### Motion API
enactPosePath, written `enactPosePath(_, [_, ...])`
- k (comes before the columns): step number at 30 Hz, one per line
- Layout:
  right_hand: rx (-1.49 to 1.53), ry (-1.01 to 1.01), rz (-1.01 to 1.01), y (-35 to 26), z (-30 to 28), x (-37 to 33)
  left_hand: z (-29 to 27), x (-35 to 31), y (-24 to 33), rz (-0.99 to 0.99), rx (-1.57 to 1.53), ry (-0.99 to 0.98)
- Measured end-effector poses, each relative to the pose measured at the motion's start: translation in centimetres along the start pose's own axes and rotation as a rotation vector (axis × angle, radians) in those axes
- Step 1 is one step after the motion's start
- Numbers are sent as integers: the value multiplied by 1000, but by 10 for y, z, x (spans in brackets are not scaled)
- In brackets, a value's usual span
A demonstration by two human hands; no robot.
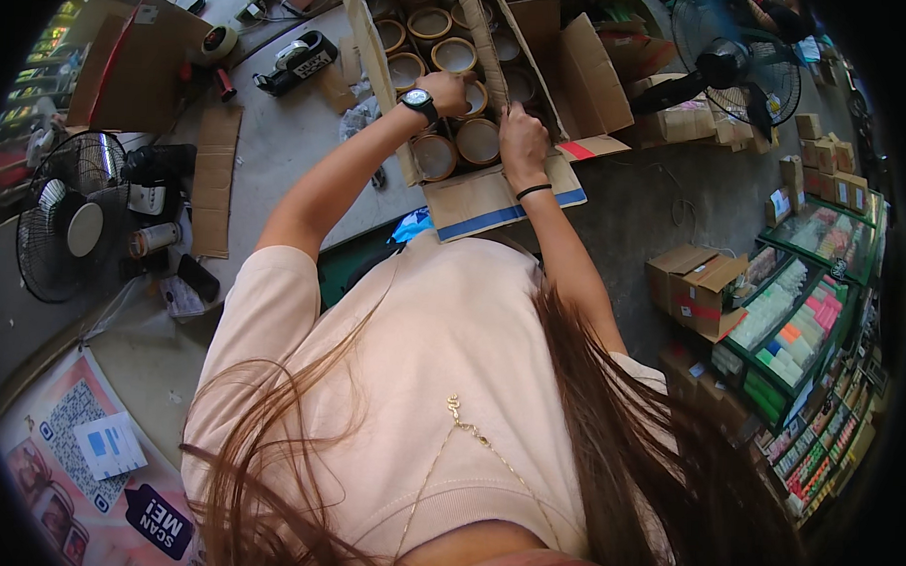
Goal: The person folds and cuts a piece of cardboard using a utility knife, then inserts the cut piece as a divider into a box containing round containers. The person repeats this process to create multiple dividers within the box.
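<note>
An open cardboard box stands in front of me at the table's edge. Inside are rows of round containers with clear tops and tan rims. My left hand, with a watch at the wrist, reaches in over them. Its fingers curl down beside one tan-rimmed container, and what they grip is hidden. My right hand, with a black band at the wrist, is closed on the upright cardboard flap that runs along the middle of the box. More containers sit in shadow to the right of that flap.
On the table left of the box lie a black tape dispenser, a tape roll and a flat cardboard strip. Fans stand at the left and far right. Right of me are an opened carton and a glass display case.
</note>
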State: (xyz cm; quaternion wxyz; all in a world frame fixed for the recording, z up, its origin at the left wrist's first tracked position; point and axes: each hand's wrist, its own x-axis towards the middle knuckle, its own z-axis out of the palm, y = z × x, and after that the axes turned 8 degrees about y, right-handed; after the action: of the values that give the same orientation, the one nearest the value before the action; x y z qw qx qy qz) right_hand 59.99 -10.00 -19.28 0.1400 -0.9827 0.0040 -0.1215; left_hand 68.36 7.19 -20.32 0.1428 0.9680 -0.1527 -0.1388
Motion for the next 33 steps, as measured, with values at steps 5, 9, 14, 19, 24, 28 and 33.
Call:
enactPosePath(5, [-28,-25,-15,3,8,3,-3,28,-10,79,-151,-52])
enactPosePath(9, [11,-46,-57,4,2,12,-11,62,-22,-107,-155,74])
enactPosePath(14, [48,-68,-89,10,5,14,-18,83,-48,-53,26,29])
enactPosePath(19, [50,-79,-106,14,0,16,-28,73,-42,-78,51,-46])
enactPosePath(24, [66,-77,-88,16,11,32,-22,71,-43,-119,46,-18])
enactPosePath(28, [54,-78,-72,7,17,48,-23,72,-42,-127,57,-22])
enactPosePath(33, [-37,-164,-19,-5,11,59,-15,71,-51,-13,69,73])
